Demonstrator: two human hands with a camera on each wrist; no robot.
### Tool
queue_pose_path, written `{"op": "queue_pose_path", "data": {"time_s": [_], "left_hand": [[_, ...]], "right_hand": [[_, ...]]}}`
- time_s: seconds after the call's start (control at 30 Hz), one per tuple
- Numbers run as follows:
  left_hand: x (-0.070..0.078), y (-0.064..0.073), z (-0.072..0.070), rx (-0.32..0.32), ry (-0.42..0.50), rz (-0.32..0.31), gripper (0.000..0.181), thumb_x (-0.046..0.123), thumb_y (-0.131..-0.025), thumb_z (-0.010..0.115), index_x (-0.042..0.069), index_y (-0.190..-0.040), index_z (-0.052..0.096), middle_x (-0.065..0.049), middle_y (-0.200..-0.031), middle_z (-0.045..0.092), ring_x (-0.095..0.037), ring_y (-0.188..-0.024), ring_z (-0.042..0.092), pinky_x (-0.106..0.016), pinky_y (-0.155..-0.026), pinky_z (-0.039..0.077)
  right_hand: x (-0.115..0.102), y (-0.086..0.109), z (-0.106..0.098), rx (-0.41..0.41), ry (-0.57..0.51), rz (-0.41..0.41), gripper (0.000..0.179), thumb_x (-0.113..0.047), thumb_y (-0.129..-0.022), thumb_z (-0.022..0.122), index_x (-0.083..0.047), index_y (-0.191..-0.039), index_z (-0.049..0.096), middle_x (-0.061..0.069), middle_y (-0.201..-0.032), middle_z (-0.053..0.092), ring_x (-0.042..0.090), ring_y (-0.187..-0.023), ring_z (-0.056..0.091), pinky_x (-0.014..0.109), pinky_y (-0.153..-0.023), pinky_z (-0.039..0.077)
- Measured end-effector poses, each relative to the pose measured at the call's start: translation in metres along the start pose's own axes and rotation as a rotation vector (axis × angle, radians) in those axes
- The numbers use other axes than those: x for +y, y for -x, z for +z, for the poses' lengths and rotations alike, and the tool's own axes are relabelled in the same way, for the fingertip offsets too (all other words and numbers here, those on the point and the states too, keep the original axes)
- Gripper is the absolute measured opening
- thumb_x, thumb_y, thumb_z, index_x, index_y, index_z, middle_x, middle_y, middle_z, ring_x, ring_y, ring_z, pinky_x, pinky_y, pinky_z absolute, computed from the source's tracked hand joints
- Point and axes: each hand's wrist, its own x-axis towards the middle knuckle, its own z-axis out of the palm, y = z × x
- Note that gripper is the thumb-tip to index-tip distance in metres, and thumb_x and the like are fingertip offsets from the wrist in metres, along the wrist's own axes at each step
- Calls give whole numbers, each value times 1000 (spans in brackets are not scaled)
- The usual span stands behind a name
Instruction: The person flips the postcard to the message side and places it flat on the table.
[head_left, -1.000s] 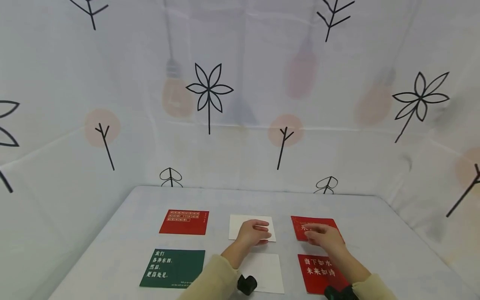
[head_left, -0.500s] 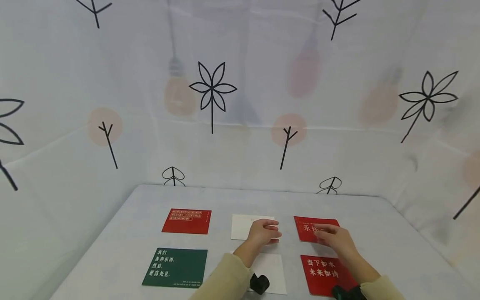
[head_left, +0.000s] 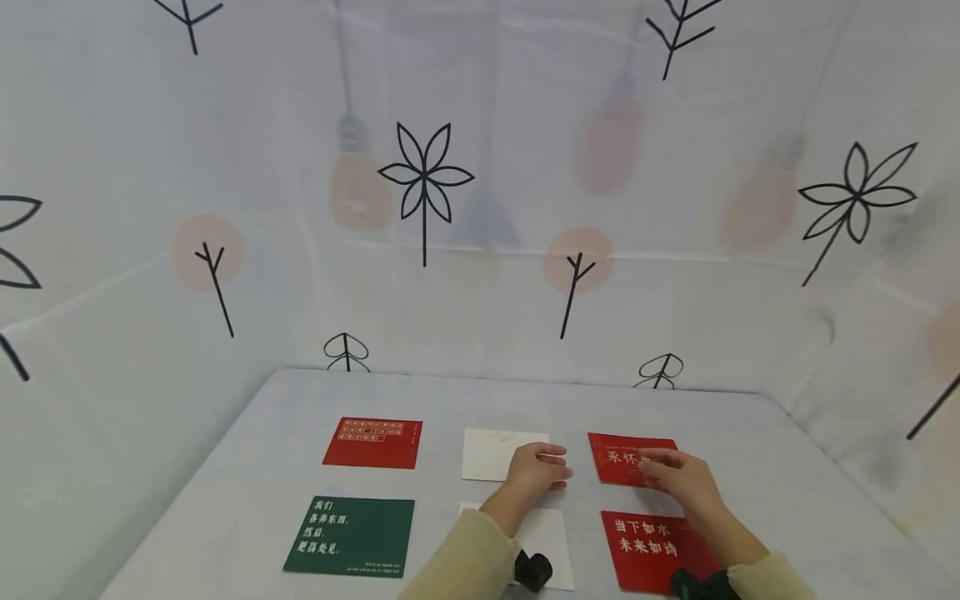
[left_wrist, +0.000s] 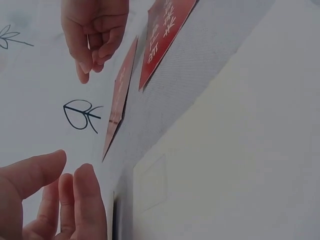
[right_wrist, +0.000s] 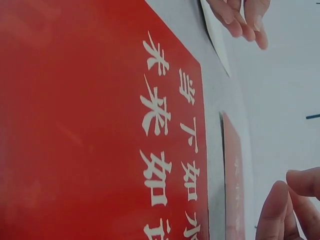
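My left hand (head_left: 536, 472) hovers between the two middle cards, fingers loosely bent and holding nothing. Behind it lies a white card (head_left: 486, 457); a second white card (head_left: 553, 537) is partly hidden under my forearm. Over the right column, my right hand (head_left: 686, 482) covers part of the rear red card (head_left: 613, 467), which bears white writing. Below its wrist is the front red card (head_left: 637, 568), large in the right wrist view. Thumb and fingers of the right hand (right_wrist: 290, 205) come close together there, with nothing visible between them.
On the left of the white table (head_left: 247, 467) lie a red card with small printed boxes (head_left: 372, 454) and a green card with white writing (head_left: 348, 537). A white patterned cloth (head_left: 480, 317) rises behind the table. Black wrist-worn pieces (head_left: 534, 572) show near the sleeves.
Both hands have drifted a little to the right, uncovering more of the rear white and rear red cards. The head view has shifted slightly. The cards keep their places.
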Motion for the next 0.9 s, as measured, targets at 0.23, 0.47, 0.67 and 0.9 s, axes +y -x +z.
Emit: {"op": "queue_pose_path", "data": {"time_s": [0.23, 0.47, 0.67, 0.9], "left_hand": [[1, -3, 6, 8, 2, -7, 26, -9, -75, 70, 0, -99, 67, -3, -79, 61, -13, -69, 62, -28, -65, 55], [5, -6, 19, 1, -23, -23, 23, -5, -77, 71, 3, -98, 67, -2, -78, 60, -14, -70, 62, -28, -66, 55], [6, -8, 30, 3, -31, -26, 21, -3, -78, 70, 5, -97, 66, -1, -78, 60, -14, -68, 61, -27, -66, 54], [5, -12, 41, 25, -16, -20, 23, -5, -76, 71, 4, -96, 66, -1, -77, 60, -13, -65, 60, -27, -64, 54]], "right_hand": [[5, -3, -6, 13, -15, 2, 52, -27, -88, 65, 8, -124, 51, 22, -111, 57, 14, -78, 59, 22, -64, 51], [11, -7, -16, 16, -12, 10, 53, -25, -90, 62, 10, -127, 48, 30, -123, 48, 13, -79, 62, 29, -72, 54], [14, -12, -23, 7, 4, -13, 56, -28, -90, 62, 11, -127, 46, 26, -117, 54, 12, -79, 62, 30, -73, 53], [16, -19, -28, 12, 43, -33, 54, -26, -90, 62, 11, -126, 48, 26, -115, 56, 13, -79, 63, 28, -68, 52]]}}
